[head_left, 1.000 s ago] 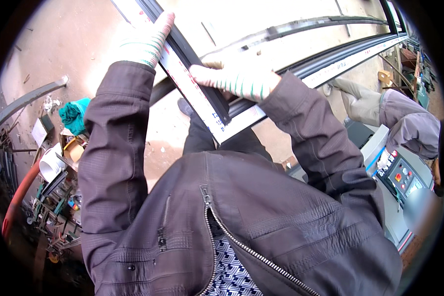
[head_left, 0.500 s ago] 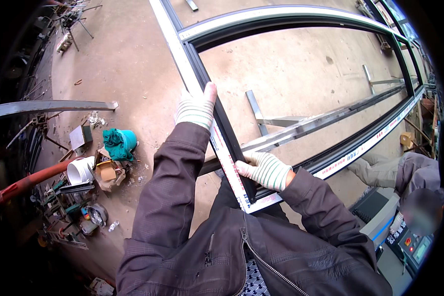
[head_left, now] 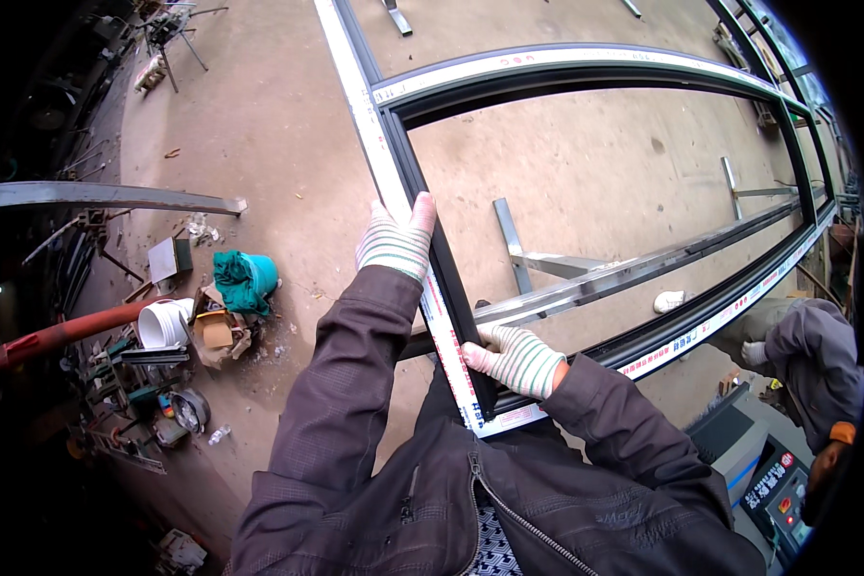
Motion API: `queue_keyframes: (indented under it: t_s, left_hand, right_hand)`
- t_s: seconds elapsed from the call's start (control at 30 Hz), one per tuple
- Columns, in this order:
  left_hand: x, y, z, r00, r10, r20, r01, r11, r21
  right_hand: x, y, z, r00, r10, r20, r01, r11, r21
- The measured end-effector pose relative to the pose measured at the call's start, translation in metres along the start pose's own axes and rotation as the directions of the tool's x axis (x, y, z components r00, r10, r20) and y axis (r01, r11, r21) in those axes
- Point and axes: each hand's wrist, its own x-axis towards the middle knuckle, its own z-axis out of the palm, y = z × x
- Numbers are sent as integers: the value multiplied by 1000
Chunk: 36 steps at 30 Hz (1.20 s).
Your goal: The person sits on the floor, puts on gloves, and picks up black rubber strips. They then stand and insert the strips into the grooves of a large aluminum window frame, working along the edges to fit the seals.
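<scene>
A large black window frame (head_left: 416,163) with printed white protective film along its sides stretches out in front of me. My left hand (head_left: 396,242), in a white glove with green stripes, is wrapped around its left side bar, thumb on the inner edge. Closer to my body my right hand (head_left: 520,361), gloved alike, grips the same bar near its near corner, fingers closed on the inner edge. That corner rests at my waist. Beneath the frame runs a grey metal support rail (head_left: 624,276).
At left stand a teal bucket (head_left: 261,278) with cloth, a white bucket (head_left: 163,324), a cardboard box (head_left: 217,331) and a red pipe (head_left: 77,336). A metal beam (head_left: 115,197) juts in. A co-worker (head_left: 816,360) is at right, near a grey machine with a control panel (head_left: 782,499).
The frame and both my hands sit slightly lower in the picture, grips unchanged. The co-worker at right has shifted; a hand and a white shoe now show near the frame's near side.
</scene>
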Motion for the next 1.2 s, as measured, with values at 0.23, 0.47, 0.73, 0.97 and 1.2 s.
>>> queue_keyframes:
  t_s: [0.23, 0.47, 0.73, 0.97, 1.2]
  left_hand:
    - [-7, 11, -8, 999, -2, 34, 3, 999, -34]
    - [18, -28, 15, 983, 135, -127, -148, 984, -96]
    - [10, -6, 1, 969, 204, -141, -211, 977, -40]
    - [12, 1, -7, 976, 216, -31, -216, 976, -26]
    - [-24, -10, -45, 919, 178, 351, -128, 979, -162]
  right_hand:
    - [0, 4, 1, 1000, -18, -17, 17, 1000, -25]
    - [17, 39, 3, 997, -63, -36, 58, 990, -125]
    - [4, 8, -1, 999, 18, 40, -20, 997, 68]
    - [-13, -2, 13, 990, -85, -116, 84, 996, -16]
    - [-19, 6, 30, 938, -121, -325, 79, 987, -139]
